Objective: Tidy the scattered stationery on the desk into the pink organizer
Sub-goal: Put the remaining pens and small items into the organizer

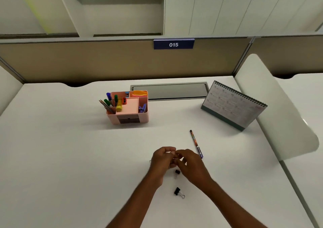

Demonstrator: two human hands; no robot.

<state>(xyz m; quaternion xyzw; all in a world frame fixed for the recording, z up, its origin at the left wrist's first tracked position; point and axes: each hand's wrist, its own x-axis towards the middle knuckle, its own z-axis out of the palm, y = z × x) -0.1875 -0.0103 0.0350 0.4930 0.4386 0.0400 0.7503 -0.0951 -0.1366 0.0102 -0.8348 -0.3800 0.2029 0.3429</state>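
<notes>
White desk point(70, 149) surface fills the cubicle, backed by a tan partition with a blue sign point(173, 44) marked 015. Toward the back left of centre stands the pink organizer point(128, 106), already stocked: markers and pencils are held upright in its left compartments, a yellow-capped glue stick is tilted beside them, an orange item is seen at the back and a blue clip in the right compartment. Near the front of the desk the left hand point(161, 159) and right hand point(189, 163) are brought together, fingertips touching, fingers curled narrowly around something small; what is pinched cannot be told. Just below them a small black binder clip point(177, 172) is partly covered by the right hand, and a second binder clip point(178, 192) lies nearer the front edge. A pen point(196, 143) lies just beside the right hand. A desk calendar point(232, 105) stands at the right
</notes>
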